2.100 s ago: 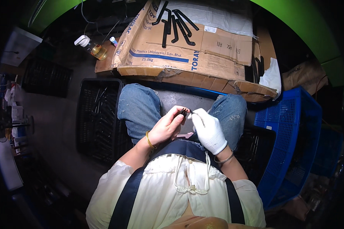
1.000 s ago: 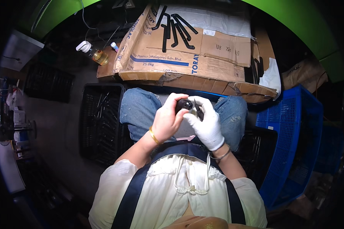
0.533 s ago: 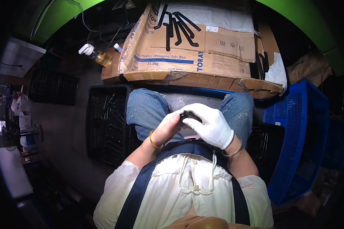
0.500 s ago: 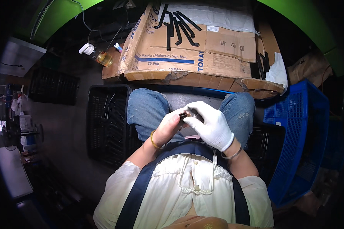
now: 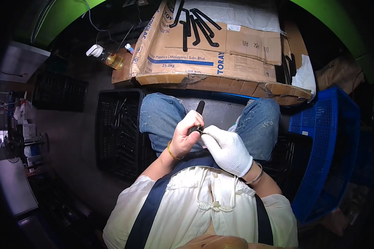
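Observation:
My bare left hand (image 5: pixel 188 133) is wrapped round a black plastic bar (image 5: pixel 200 107), whose straight end sticks out past the fingers, away from me. The bar's near end shows dark between both hands. My right hand (image 5: pixel 228 150), in a white knitted glove, pinches at that near end with thumb and forefinger. Whatever lies between those gloved fingertips is too small to make out. Both hands are held over my lap. Several similar black bent bars (image 5: pixel 196 31) lie in a loose pile on the cardboard (image 5: pixel 253 47) in front of me.
A black crate (image 5: pixel 102 137) filled with black bars stands at my left knee. To the right are a blue crate (image 5: pixel 313 162) and a dark crate (image 5: pixel 284 155) of parts. A bottle (image 5: pixel 114 61) with a white cap stands far left, beside the cardboard box's edge (image 5: pixel 220 85).
My left hand has turned, so the bar's far end now shows beyond the fingers. My gloved right hand has come slightly nearer to me and pinches at the near end.

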Motion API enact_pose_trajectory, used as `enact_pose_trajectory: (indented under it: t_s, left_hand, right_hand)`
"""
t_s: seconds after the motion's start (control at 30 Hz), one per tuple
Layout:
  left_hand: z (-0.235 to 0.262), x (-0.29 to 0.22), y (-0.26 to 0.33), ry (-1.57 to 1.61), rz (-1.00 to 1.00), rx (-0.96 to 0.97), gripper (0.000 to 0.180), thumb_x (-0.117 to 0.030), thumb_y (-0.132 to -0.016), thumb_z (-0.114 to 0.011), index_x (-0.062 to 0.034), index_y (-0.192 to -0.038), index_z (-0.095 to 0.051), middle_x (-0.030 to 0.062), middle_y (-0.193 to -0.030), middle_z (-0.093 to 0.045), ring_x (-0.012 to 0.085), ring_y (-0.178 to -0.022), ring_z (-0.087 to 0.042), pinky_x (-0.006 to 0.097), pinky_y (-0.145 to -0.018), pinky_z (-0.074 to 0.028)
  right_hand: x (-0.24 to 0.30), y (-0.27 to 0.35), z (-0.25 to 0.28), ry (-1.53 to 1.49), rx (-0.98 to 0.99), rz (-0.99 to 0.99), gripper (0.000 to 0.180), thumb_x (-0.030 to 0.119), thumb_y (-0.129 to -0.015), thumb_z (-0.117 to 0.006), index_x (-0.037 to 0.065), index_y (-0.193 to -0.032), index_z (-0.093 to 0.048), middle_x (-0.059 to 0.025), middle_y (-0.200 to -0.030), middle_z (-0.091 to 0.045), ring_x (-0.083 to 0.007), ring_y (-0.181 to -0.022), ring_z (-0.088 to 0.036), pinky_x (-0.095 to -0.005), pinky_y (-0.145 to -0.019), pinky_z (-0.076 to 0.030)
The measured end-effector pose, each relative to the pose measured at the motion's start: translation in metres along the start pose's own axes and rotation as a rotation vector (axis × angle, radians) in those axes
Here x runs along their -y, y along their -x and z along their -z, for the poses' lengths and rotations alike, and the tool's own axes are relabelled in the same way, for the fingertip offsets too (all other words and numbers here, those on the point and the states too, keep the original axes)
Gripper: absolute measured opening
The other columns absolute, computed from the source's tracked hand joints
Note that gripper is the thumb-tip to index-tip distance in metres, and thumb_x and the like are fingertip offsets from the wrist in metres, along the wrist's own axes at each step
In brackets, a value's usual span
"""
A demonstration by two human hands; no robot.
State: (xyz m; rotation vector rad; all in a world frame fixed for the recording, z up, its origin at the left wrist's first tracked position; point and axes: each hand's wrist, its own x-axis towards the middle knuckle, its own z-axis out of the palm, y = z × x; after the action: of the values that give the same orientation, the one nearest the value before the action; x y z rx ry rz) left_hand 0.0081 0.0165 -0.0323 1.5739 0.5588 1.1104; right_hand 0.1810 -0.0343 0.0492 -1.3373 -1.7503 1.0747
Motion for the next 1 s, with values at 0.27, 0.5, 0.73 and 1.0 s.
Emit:
enact_pose_trajectory:
  t_s: [0.27,0.5,0.73,1.0]
  left_hand:
    - [0.001,-0.004,-0.004,-0.104,-0.031,0.027,0.04,-0.04,-0.094,-0.057,-0.0033,-0.078,-0.049,0.0086,-0.081,-0.051,0.025,-0.078,-0.049,0.035,-0.074,-0.04]
    - [0.006,-0.006,-0.005,-0.209,-0.054,0.049,0.038,-0.036,-0.092,-0.059,-0.0024,-0.076,-0.051,0.0092,-0.078,-0.052,0.0267,-0.078,-0.05,0.035,-0.075,-0.041]
    - [0.002,-0.02,0.005,-0.135,-0.263,0.031,0.049,-0.048,-0.095,-0.052,-0.0049,-0.072,-0.051,0.0077,-0.077,-0.052,0.0257,-0.074,-0.05,0.036,-0.073,-0.042]
    - [-0.016,-0.001,0.01,0.256,0.053,-0.128,0.056,-0.054,-0.098,-0.041,-0.0034,-0.076,-0.049,0.0085,-0.084,-0.05,0.0188,-0.081,-0.044,0.03,-0.076,-0.035]
  right_hand:
    - [-0.005,0.0,0.0,-0.001,0.009,0.016,0.012,0.017,-0.095,-0.056,0.007,-0.094,-0.061,-0.0175,-0.08,-0.064,-0.0404,-0.071,-0.064,-0.0471,-0.06,-0.051]
    - [-0.009,0.002,-0.004,-0.033,0.031,-0.078,0.012,0.018,-0.095,-0.056,0.007,-0.094,-0.06,-0.0198,-0.077,-0.063,-0.0414,-0.073,-0.064,-0.0486,-0.061,-0.05]
    - [-0.073,-0.005,0.006,-0.017,-0.23,-0.263,0.015,0.015,-0.095,-0.055,0.002,-0.092,-0.061,-0.0188,-0.078,-0.063,-0.0378,-0.077,-0.066,-0.0408,-0.065,-0.052]
    - [-0.011,-0.01,-0.015,-0.306,-0.231,-0.109,0.013,0.008,-0.094,-0.062,0.0,-0.103,-0.059,-0.004,-0.087,-0.062,-0.009,-0.08,-0.059,-0.0251,-0.074,-0.049]
